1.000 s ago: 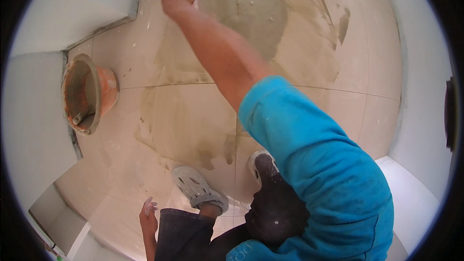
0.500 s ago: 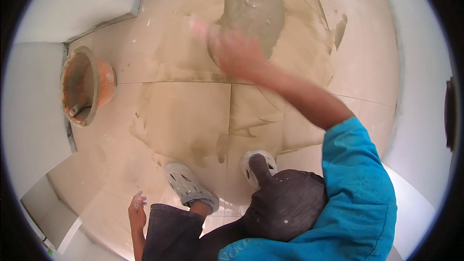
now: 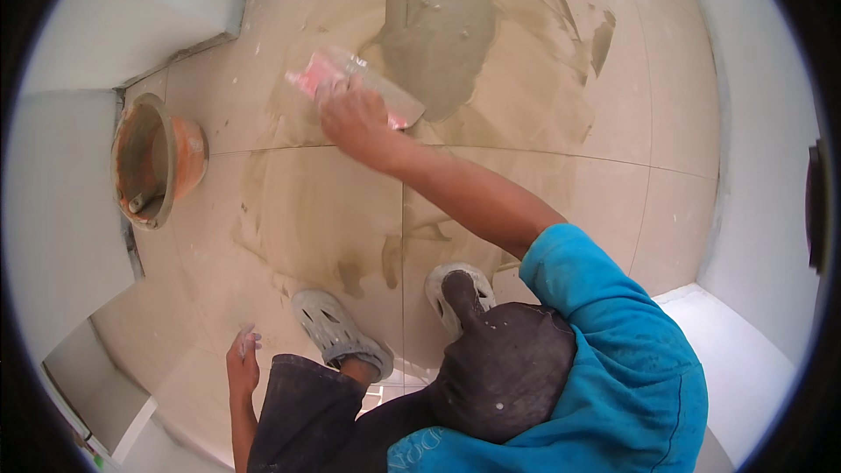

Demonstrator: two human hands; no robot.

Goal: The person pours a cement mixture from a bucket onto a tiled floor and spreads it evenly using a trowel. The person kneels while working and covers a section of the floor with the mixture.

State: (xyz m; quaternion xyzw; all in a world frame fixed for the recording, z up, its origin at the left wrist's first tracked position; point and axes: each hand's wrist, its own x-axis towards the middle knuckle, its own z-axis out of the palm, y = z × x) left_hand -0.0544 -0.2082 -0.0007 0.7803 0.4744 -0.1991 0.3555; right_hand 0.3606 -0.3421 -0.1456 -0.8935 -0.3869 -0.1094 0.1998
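Note:
My right hand (image 3: 352, 118) grips a trowel (image 3: 396, 98) with a flat blade and pink parts, held over the tiled floor. Beneath and beyond it, a pool of wet grey-green grout (image 3: 442, 39) lies on the tiles, with thin smears around it. Part of the trowel is hidden by my fingers and slightly blurred. At the lower left, my left hand (image 3: 243, 361) hangs beside my knee, its fingers whitened and loosely apart, with nothing visible in them.
An orange bucket (image 3: 190, 156), caked with grout, stands against the left wall with a small object inside. My feet in grey clogs (image 3: 340, 330) rest on the tiles close to the smears. White walls (image 3: 753, 79) stand on both sides.
My right hand has swept left and slightly toward me with the trowel, which now shows more clearly. The left hand stays beside my knee.

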